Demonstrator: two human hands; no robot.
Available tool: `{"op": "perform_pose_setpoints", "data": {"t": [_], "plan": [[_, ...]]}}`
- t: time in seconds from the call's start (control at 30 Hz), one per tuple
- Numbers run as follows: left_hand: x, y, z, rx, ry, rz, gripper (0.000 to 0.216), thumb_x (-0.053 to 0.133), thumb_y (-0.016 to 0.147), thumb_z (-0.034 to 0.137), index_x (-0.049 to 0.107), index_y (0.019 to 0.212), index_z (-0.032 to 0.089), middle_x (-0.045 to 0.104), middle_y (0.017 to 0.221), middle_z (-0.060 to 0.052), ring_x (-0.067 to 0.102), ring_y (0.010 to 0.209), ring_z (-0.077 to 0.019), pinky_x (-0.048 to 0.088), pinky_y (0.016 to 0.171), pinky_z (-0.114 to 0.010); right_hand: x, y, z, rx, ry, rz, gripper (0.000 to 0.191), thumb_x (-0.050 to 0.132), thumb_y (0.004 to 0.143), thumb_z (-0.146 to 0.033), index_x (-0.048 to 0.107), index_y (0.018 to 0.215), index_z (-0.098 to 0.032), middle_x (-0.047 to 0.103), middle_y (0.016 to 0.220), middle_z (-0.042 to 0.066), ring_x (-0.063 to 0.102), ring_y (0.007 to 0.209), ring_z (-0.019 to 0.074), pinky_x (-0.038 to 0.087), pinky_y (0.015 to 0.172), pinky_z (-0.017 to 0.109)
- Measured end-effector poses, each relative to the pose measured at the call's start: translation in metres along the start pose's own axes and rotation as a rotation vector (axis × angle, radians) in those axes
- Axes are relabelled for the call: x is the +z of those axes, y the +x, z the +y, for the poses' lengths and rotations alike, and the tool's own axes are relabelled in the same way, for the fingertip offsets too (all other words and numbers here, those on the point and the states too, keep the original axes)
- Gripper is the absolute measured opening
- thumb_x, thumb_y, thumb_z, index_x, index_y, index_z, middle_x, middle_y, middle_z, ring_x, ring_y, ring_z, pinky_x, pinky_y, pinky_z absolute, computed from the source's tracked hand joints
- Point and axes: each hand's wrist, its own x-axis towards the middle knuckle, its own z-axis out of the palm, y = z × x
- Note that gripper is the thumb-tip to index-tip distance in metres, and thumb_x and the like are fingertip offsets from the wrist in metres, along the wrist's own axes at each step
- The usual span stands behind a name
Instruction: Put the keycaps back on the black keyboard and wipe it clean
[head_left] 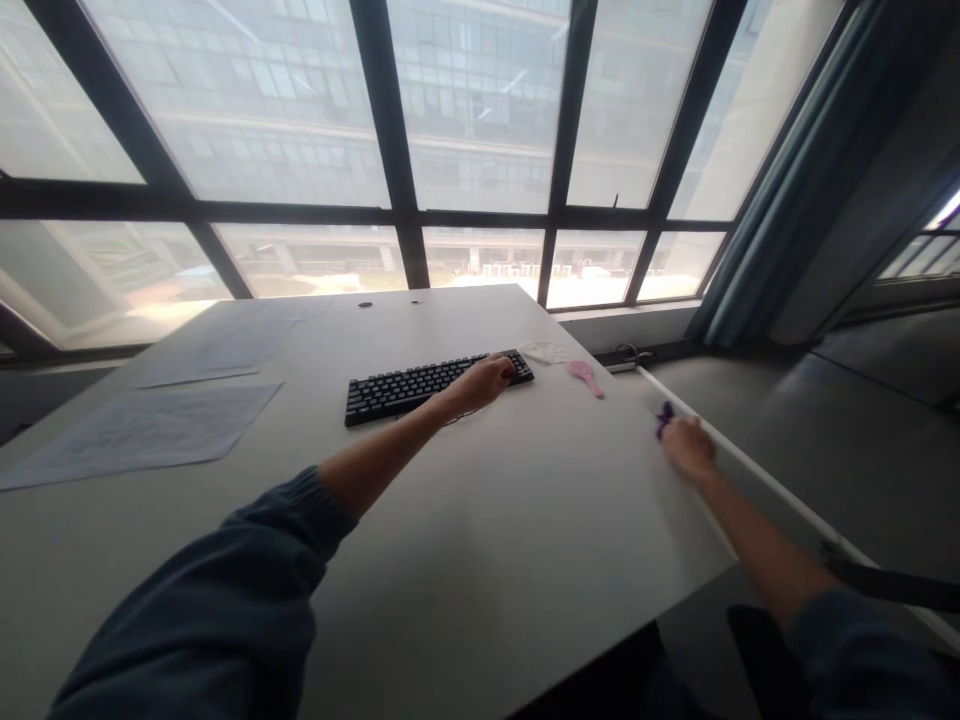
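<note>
My left hand (484,380) reaches across the white table (465,520) and lies on the right end of a black keyboard (405,388), fingers curled over the keys. My right hand (686,446) is at the table's right edge, closed around a small purple thing (664,415) that I cannot make out; the hand is blurred. A pink hairbrush (584,376) lies between the two hands, beside a white crumpled piece (546,351) near the keyboard's far right corner.
Sheets of paper (150,425) lie on the table's left side, more paper (225,345) behind them. Large windows with dark frames stand behind the table. A curtain (780,190) hangs at the right. A dark chair part (885,582) shows at lower right.
</note>
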Motion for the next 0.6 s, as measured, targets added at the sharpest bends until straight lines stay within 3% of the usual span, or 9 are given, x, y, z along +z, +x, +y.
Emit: {"op": "perform_pose_setpoints", "data": {"t": [0.07,0.1,0.2,0.27,0.37,0.47,0.53,0.6], "plan": [[-0.015,-0.04,-0.008,-0.032,-0.02,0.025,0.02,0.051,0.089,0.018,0.065,0.104,0.016,0.064,0.1,-0.007,0.062,0.084,-0.0186,0.052,0.082,-0.031,-0.02,0.023,0.029,0.121,-0.018,0.047,0.04,0.042,0.096,-0.016,0.066,0.12,0.005,0.055,0.115,0.039,0.068,0.095,0.0395,0.05,0.078,0.048],[-0.021,-0.06,-0.011,-0.053,-0.034,0.031,0.019,0.052,0.089,0.021,0.065,0.102,0.016,0.064,0.097,-0.007,0.061,0.08,-0.0177,0.052,0.078,-0.03,-0.024,0.028,0.03,0.126,-0.015,0.071,0.043,0.039,0.097,-0.015,0.062,0.128,0.003,0.054,0.118,0.037,0.068,0.097,0.0376,0.05,0.08,0.046],[-0.035,-0.117,-0.022,-0.152,-0.11,0.04,0.02,0.055,0.089,0.031,0.067,0.099,0.018,0.065,0.088,-0.004,0.061,0.074,-0.0171,0.052,0.073,-0.03,-0.014,0.003,-0.018,-0.066,0.047,0.125,0.048,0.035,0.101,-0.017,0.049,0.147,-0.018,0.054,0.13,0.021,0.067,0.099,0.0248,0.049,0.087,0.034],[-0.041,-0.15,-0.031,-0.21,-0.135,0.057,0.022,0.056,0.09,0.037,0.067,0.098,0.019,0.066,0.089,-0.004,0.061,0.075,-0.0172,0.054,0.072,-0.03,0.005,-0.053,-0.077,-0.419,0.19,0.118,0.042,0.039,0.1,-0.018,0.059,0.137,-0.021,0.055,0.129,0.016,0.066,0.093,0.0224,0.05,0.084,0.033],[-0.049,-0.189,-0.043,-0.302,-0.16,0.109,0.028,0.057,0.09,0.044,0.067,0.097,0.019,0.066,0.091,-0.005,0.063,0.076,-0.017,0.057,0.072,-0.031,0.036,-0.18,-0.161,-0.931,0.358,-0.052,0.038,0.045,0.097,-0.018,0.062,0.131,-0.025,0.059,0.123,0.012,0.063,0.094,0.0226,0.053,0.081,0.033],[-0.056,-0.221,-0.047,-0.393,-0.175,0.148,0.033,0.058,0.089,0.051,0.066,0.095,0.019,0.067,0.093,-0.005,0.065,0.077,-0.0178,0.059,0.072,-0.032,0.06,-0.289,-0.207,-1.374,0.391,-0.152,0.034,0.051,0.097,-0.03,0.062,0.128,-0.025,0.062,0.118,0.013,0.058,0.096,0.0273,0.055,0.079,0.039],[-0.058,-0.239,-0.046,-0.429,-0.186,0.158,0.034,0.059,0.088,0.052,0.066,0.095,0.019,0.067,0.094,-0.006,0.066,0.078,-0.0184,0.06,0.072,-0.033,0.072,-0.315,-0.211,-1.476,0.357,-0.182,0.037,0.052,0.097,-0.035,0.061,0.131,-0.023,0.064,0.114,0.013,0.057,0.095,0.0289,0.054,0.075,0.04],[-0.058,-0.253,-0.044,-0.429,-0.19,0.166,0.032,0.059,0.089,0.05,0.065,0.095,0.019,0.067,0.094,-0.006,0.066,0.079,-0.0187,0.061,0.073,-0.033,0.077,-0.292,-0.194,-1.405,0.302,-0.211,0.038,0.053,0.096,-0.03,0.061,0.134,-0.025,0.065,0.118,0.011,0.058,0.099,0.0275,0.053,0.083,0.039]]}}
